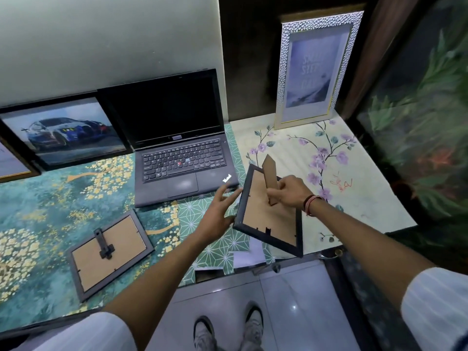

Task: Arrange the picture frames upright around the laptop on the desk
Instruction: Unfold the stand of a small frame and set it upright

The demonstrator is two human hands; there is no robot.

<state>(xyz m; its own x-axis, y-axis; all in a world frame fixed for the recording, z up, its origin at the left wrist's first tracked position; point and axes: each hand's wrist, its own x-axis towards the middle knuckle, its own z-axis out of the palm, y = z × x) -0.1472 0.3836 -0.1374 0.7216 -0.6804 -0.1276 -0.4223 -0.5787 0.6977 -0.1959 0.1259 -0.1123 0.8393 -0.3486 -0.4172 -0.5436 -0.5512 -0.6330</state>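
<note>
A dark-framed picture frame hangs over the desk's front edge with its brown back towards me. My right hand pinches its cardboard stand, which is swung out from the back. My left hand touches the frame's left edge with fingers spread. An open black laptop sits behind my hands. Left of it a car picture leans upright against the wall. A tall silver frame stands upright at the back right. Another small frame lies face down at the front left.
A partly visible gold-edged frame stands at the far left edge. The desk is covered with patterned cloths, teal on the left and floral cream on the right. Loose papers lie at the front edge. My shoes show on the tiled floor below.
</note>
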